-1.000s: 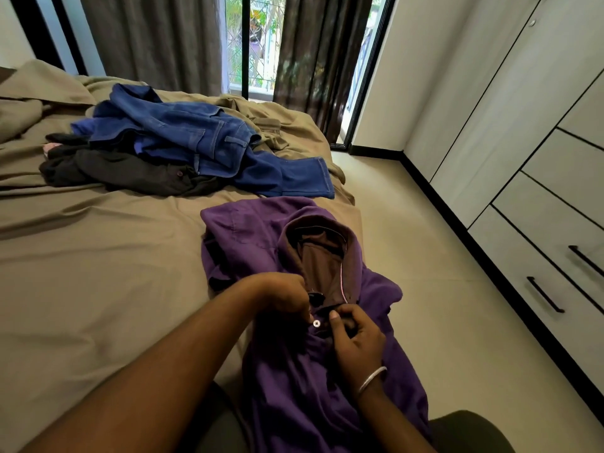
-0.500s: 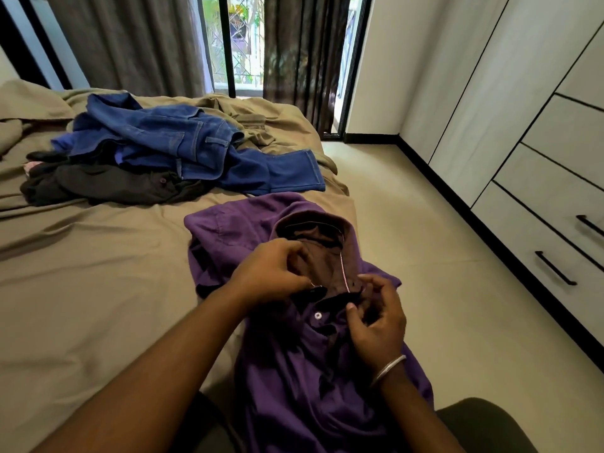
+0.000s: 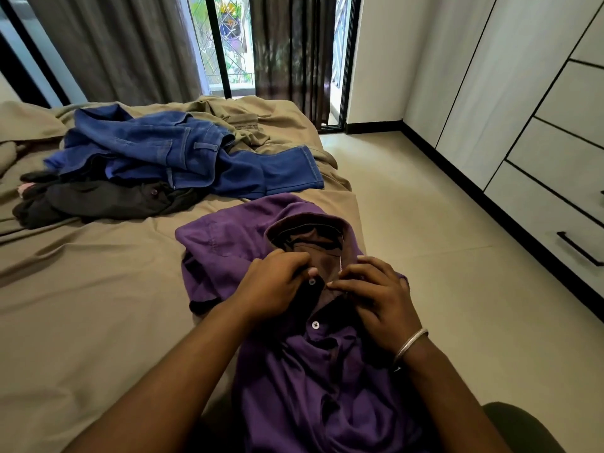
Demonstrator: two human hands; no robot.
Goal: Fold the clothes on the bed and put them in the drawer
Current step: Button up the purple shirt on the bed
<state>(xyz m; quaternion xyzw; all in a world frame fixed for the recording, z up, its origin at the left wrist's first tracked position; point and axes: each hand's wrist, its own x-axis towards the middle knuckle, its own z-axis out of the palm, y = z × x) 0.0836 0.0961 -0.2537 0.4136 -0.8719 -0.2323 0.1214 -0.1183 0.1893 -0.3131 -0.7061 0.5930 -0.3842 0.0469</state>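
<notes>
The purple polo shirt lies front-up on the bed, at its edge beside the floor, collar away from the person. Its collar and placket are dark brown. One white button sits below the hands; a second button lies between them. The left hand pinches the left placket edge, fingers curled on the cloth. The right hand pinches the right placket edge, just beside the left. Beyond the hands lie the blue jeans and a dark garment. Compared with half a second earlier, both hands are closer together at the upper button.
</notes>
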